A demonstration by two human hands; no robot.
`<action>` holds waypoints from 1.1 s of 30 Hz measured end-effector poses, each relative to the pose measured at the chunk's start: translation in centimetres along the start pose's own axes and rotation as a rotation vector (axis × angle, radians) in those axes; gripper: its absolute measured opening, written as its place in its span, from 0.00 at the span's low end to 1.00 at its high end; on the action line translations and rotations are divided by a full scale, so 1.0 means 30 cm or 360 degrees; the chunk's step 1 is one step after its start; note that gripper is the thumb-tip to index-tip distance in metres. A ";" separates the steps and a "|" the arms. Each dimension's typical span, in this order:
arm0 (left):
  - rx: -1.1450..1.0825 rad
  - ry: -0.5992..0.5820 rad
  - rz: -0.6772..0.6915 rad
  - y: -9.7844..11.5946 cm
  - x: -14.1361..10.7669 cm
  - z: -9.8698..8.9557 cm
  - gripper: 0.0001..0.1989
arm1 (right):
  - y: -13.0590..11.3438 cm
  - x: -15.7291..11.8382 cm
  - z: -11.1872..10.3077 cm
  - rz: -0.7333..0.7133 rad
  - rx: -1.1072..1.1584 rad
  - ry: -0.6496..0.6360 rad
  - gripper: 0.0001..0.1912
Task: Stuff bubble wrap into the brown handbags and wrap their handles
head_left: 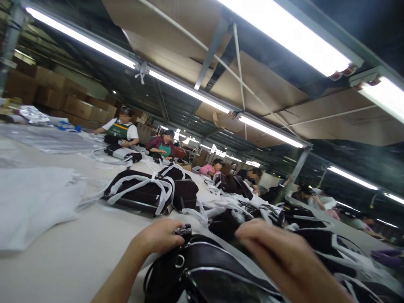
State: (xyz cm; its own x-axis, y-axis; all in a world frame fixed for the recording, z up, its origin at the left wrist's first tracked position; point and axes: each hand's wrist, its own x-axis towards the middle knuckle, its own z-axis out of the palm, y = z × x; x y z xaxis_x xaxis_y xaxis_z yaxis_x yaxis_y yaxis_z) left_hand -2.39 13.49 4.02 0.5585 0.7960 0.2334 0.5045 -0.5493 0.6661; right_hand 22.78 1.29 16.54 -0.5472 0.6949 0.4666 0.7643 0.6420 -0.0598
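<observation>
A black bag (221,269) with silver zippers and a metal ring lies in front of me, close to the lower edge of the head view. At its far left end my left hand (159,235) is closed, thumb and fingers around a small dark shiny buckle (183,229). My right hand (280,252) hovers over the bag's right side, smeared by motion. Its fingers look held together, but whether anything is between them cannot be made out. Just beyond, another black bag (135,189) has straps wrapped in white paper.
White wrapping sheets (34,202) cover the left of the pale table (91,248). More black bags with wrapped straps (309,223) crowd the right side. Several people work along the table; cardboard boxes (75,105) are stacked behind. Light tubes (195,92) hang overhead.
</observation>
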 end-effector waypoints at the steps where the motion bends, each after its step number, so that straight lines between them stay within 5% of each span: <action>1: 0.0007 0.0024 -0.0004 -0.006 0.008 0.005 0.11 | -0.057 0.019 0.071 -0.0114 0.0048 -0.0250 0.13; 4: -0.0028 0.0085 0.0017 -0.018 0.021 0.004 0.16 | -0.172 0.086 0.294 -0.0412 -0.0310 -0.0578 0.05; 6: -0.0092 0.0135 0.0054 -0.019 0.025 -0.003 0.19 | -0.206 0.130 0.409 -0.0423 -0.0586 -0.0766 0.10; 9: -0.0184 0.0199 0.0123 -0.005 0.028 -0.012 0.20 | -0.229 0.180 0.479 -0.0462 -0.0745 -0.0930 0.08; 14: -0.0268 0.0229 0.0220 0.031 0.020 -0.022 0.19 | -0.199 0.205 0.364 -0.0053 -0.0216 -0.1075 0.05; 18: -0.0242 0.0258 0.0245 0.040 0.015 -0.019 0.18 | -0.070 0.167 0.253 0.0591 0.1295 -0.1071 0.05; 22: -0.0122 0.0332 0.0198 0.028 0.037 -0.004 0.17 | 0.039 0.102 0.214 0.0712 0.2339 -0.1393 0.12; 24: -0.0040 0.0415 0.0138 0.034 0.044 -0.005 0.15 | 0.065 0.075 0.201 0.0712 0.2444 -0.1312 0.18; 28: 0.0270 0.0735 0.0131 0.105 -0.012 -0.017 0.16 | 0.079 0.055 0.175 0.0774 0.2346 -0.0686 0.13; 33: 0.0420 0.0171 0.0063 0.198 -0.157 0.042 0.11 | 0.058 0.073 0.175 0.0786 0.2368 -0.0578 0.18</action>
State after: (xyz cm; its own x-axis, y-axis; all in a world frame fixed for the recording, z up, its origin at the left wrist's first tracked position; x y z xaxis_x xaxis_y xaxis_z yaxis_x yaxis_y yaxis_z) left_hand -1.20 6.17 5.99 0.5154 0.7872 0.3386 0.6455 -0.6166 0.4507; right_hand 21.11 5.64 12.82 -0.5736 0.8163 -0.0682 0.0070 -0.0784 -0.9969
